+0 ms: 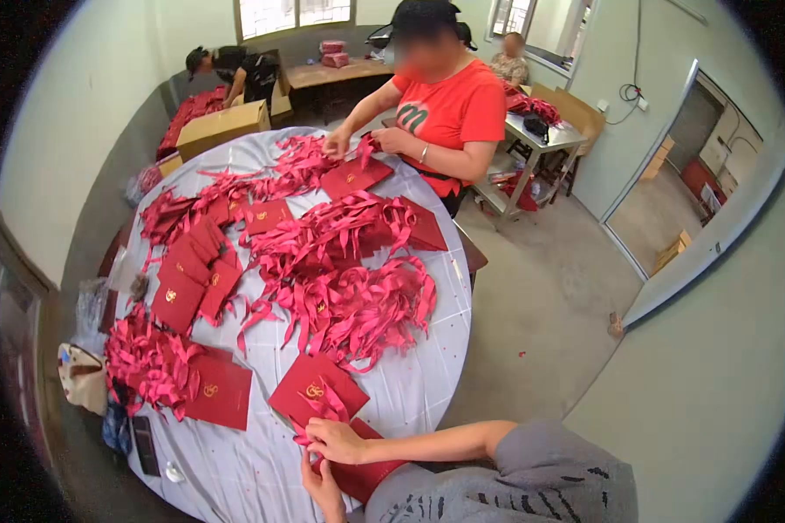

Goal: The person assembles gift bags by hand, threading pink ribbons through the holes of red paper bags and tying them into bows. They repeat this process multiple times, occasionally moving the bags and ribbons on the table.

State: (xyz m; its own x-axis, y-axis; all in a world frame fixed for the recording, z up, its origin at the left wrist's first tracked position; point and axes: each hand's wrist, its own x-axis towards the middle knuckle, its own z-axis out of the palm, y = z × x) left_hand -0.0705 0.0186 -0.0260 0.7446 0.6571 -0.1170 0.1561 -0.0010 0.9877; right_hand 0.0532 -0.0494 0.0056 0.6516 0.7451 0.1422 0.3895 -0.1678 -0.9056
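Note:
My right hand (pixel 336 441) is closed, its fingers pinching a pink ribbon (pixel 323 404) at the edge of a dark red gift bag. Just below, my left hand (pixel 324 492) has its fingers bent at the same bag (pixel 362 475), which lies against my grey shirt; what its fingertips grip is partly hidden. Another flat red gift bag (pixel 310 383) with a gold emblem lies on the table before my hands. To the left is a further red gift bag (pixel 222 394), beside a heap of pink ribbons (pixel 153 362).
The round table (pixel 410 383) has a pale cloth. Piles of ribboned bags (pixel 340 288) cover its middle, with stacked bags (pixel 183 279) at left. A phone (pixel 145 444) lies near the edge. A co-worker in a red shirt (pixel 458 109) handles ribbons across the table. A cardboard box (pixel 222 129) stands behind.

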